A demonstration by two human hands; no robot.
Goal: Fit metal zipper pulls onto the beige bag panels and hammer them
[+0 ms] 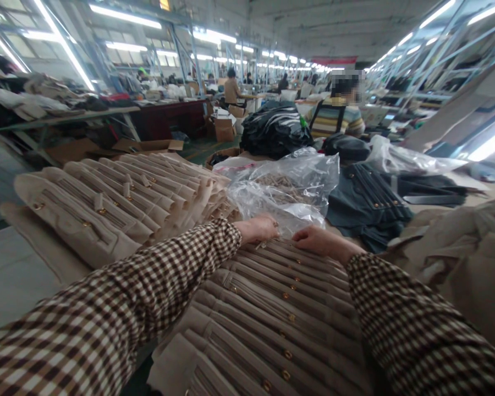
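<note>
A row of overlapping beige fabric panels with zippers and gold-coloured metal pulls lies in front of me. At its far end my left hand is closed, fingers pointing down; a small beige tab shows just below them. What it grips is partly hidden. Close by on the right, my right hand has thumb and fingers pinched at the edge of the farthest panel, near a zipper pull. Whatever lies between those fingertips is too small to make out. Just beyond both hands sits a clear plastic bag holding many small beige tabs.
More zippered beige panels are fanned out at left, some with tabs on their pulls. Dark zippered pieces lie at right, beside a beige fabric pile. A black stack stands behind the bag. Co-workers sit farther back.
</note>
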